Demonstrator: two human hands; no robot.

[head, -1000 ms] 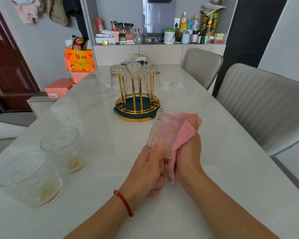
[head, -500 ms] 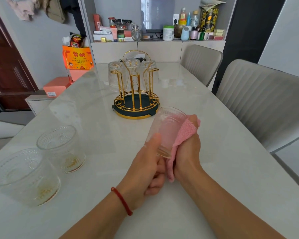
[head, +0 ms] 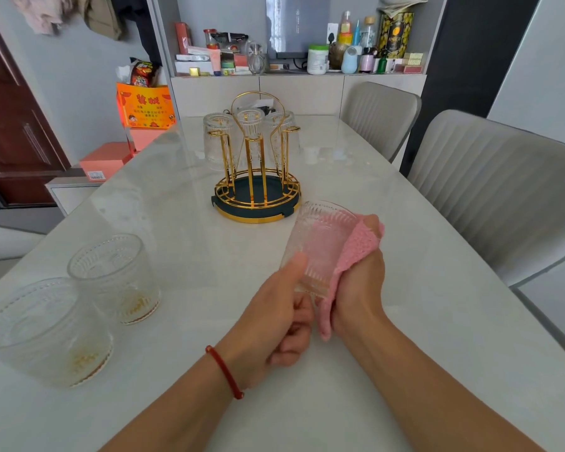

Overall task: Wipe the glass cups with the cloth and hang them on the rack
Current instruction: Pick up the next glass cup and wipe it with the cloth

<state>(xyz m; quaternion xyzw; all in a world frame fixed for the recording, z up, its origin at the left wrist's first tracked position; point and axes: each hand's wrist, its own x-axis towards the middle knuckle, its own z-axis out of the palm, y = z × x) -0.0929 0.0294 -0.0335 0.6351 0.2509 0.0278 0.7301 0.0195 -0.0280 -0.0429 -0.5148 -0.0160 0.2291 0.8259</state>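
Ribbed glass cup (head: 318,247) was held above the table (head: 405,337), just in front of the gold rack (head: 258,177); long axis tilted, mouth pointing up & away, base toward the person. Left hand (head: 271,327) gripped it near the base, thumb along the side. Right hand (head: 359,282) was curled tight w/ the pink cloth (head: 356,252) pressed on the cup's right wall. 2 dirty cups (head: 111,275) stood upright at left.

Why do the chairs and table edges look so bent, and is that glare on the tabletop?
Head view: the wide-angle lens bows the chairs and table edges; soft daylight leaves pale reflections behind the rack; the glass cup is sharp, the shelf clutter slightly softer.
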